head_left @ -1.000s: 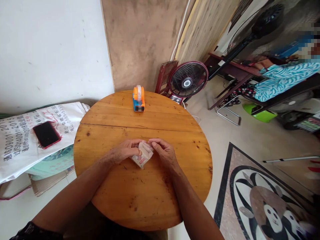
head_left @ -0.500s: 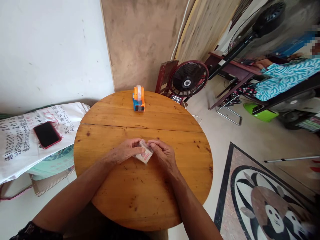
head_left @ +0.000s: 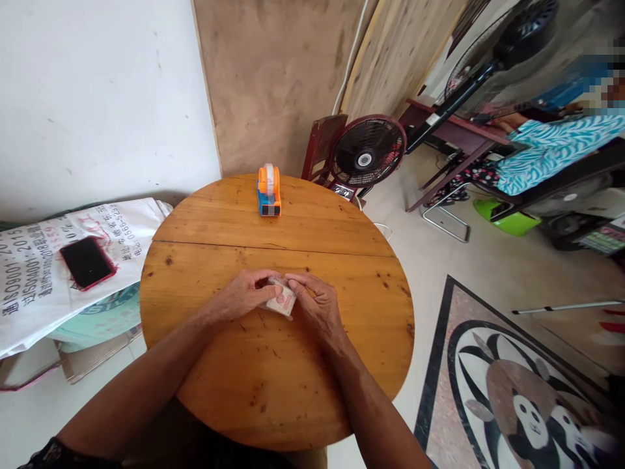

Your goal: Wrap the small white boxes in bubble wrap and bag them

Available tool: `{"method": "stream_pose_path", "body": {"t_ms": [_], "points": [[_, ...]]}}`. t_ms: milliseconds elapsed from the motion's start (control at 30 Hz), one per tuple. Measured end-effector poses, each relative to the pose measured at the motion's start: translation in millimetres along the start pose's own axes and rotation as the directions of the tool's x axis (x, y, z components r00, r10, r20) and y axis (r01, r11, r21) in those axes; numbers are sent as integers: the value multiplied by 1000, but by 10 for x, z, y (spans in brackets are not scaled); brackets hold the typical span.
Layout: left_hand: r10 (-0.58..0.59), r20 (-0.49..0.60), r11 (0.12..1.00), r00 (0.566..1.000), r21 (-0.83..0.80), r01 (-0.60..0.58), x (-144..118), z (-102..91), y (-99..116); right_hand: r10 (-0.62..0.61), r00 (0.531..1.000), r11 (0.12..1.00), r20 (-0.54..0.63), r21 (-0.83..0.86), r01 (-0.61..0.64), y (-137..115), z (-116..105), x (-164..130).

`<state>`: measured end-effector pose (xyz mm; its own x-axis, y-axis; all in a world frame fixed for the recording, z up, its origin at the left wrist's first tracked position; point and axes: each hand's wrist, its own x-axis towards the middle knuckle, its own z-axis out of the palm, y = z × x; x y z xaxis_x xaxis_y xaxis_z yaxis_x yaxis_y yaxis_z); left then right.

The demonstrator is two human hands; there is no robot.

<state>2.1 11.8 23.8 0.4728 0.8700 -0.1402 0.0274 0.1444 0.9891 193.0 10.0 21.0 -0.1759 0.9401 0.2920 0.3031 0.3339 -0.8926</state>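
A small white packet with red print (head_left: 282, 303) lies folded on the round wooden table (head_left: 254, 384), pinched between both hands. My left hand (head_left: 243, 294) grips its left side with fingers curled over the top. My right hand (head_left: 316, 303) presses on its right side, thumb and fingers on the packet. Most of the packet is hidden under the fingers. An orange and blue tape dispenser (head_left: 269, 191) stands at the far edge of the table, well away from both hands.
A black phone with a red edge (head_left: 87, 262) lies on a printed white sack (head_left: 39, 273) to the left. A floor fan (head_left: 367, 152) stands behind the table. A person in a blue striped top (head_left: 551, 153) is at the far right. A panda mat (head_left: 527, 397) covers the floor on the right.
The packet has been folded smaller and flatter between the hands. Both hands have drawn closer together over it.
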Motion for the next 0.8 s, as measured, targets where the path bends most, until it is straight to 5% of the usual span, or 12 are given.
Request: {"method": "stream_pose_path", "body": {"t_ms": [500, 800], "points": [[15, -105, 953, 994, 303, 18, -24, 30, 119, -149, 985, 954, 85, -249, 166, -4, 35, -57], [-112, -149, 978, 982, 160, 136, -26, 29, 122, -182, 982, 956, 58, -223, 190, 23, 69, -58]]}}
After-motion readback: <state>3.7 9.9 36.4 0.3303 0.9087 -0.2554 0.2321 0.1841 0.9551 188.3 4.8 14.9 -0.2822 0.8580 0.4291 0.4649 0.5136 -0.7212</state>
